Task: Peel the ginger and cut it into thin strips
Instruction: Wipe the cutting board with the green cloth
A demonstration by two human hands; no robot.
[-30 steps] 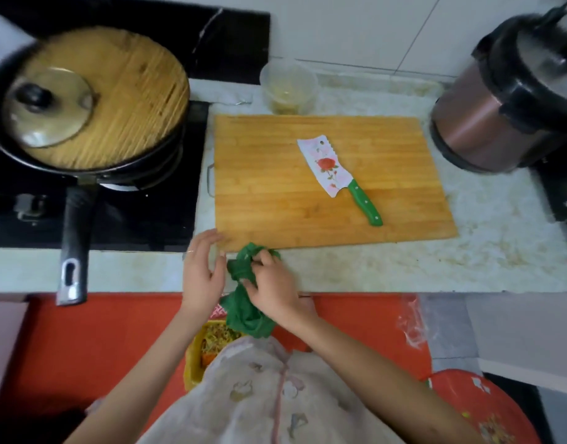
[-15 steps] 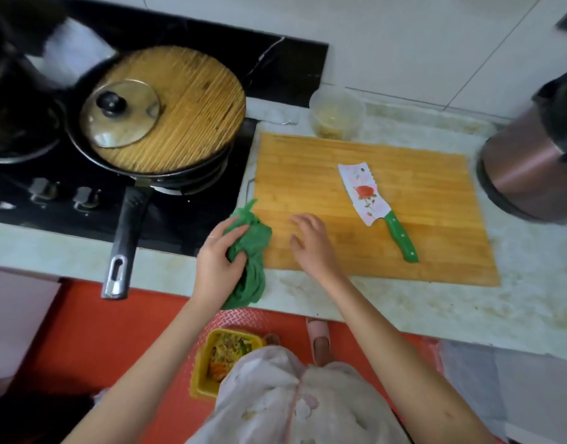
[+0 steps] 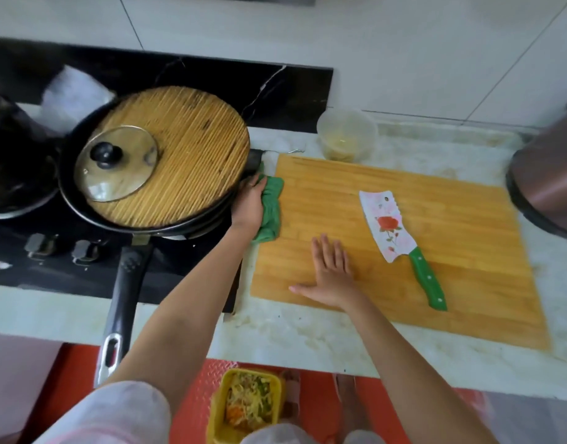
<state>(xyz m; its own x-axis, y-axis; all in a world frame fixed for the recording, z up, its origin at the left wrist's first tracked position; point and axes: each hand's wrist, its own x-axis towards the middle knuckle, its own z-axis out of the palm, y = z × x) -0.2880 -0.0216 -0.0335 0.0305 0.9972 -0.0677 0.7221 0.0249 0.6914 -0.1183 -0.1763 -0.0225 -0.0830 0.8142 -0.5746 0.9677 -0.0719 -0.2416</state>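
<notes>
Pressing flat on the cutting board (image 3: 468, 251), the right hand (image 3: 333, 278) lay fingers spread beside the knife (image 3: 388, 225); the left hand (image 3: 248, 208) clutched a green cloth (image 3: 272, 213) at the board's left edge.

no readable text, labels or numbers anywhere

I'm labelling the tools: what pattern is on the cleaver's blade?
The cleaver blade is white with a red rose print, clearest in the head view.
</notes>
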